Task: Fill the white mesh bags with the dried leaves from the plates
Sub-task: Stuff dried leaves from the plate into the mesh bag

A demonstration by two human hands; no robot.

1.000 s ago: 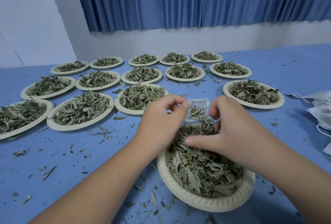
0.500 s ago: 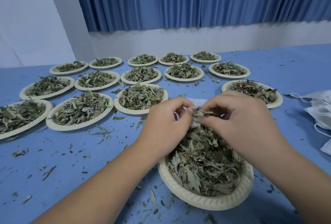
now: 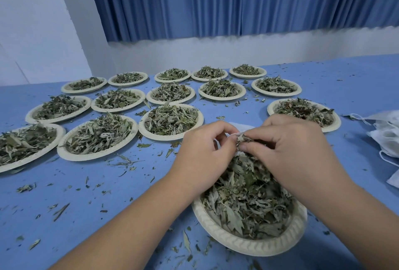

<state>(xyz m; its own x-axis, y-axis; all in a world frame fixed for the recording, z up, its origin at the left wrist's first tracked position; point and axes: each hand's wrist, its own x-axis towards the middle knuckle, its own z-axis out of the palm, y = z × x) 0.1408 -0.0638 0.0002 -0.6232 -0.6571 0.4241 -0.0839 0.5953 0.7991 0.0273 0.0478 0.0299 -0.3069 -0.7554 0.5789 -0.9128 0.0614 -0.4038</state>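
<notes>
1 mesh bag between 2 hands

My bare arms reach forward and angle inward, my left arm rising from the lower left and my right arm from the lower right, so both hands meet in the middle with knuckles up. My left hand is curled, thumb and forefinger pinching the edge of the white bag. My right hand sits close against it, its fingers bent and bunched on a tuft of leaves, wrist fairly straight
</notes>
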